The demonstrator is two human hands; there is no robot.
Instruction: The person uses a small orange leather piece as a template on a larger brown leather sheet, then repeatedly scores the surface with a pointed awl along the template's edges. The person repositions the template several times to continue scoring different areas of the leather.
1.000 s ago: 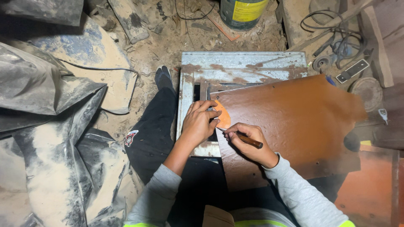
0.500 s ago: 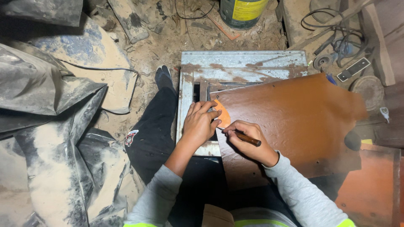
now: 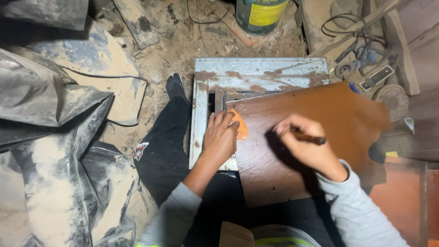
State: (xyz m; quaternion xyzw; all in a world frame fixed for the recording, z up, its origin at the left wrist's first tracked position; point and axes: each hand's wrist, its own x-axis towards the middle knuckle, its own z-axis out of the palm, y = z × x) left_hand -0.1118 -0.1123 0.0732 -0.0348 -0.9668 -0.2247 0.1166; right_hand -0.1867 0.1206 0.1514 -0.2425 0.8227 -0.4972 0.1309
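Keep your left hand (image 3: 220, 137) pressed flat on the orange template (image 3: 239, 126) at the leather (image 3: 320, 137) sheet's far-left corner over the metal frame (image 3: 256, 75), while your right hand (image 3: 304, 148), gripping the pen (image 3: 311, 137), traces steadily without shifting it.

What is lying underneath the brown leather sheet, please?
The brown leather sheet rests on a rusty pale metal frame, whose top and left rails show. The frame's right and lower parts, and anything below them, are covered.
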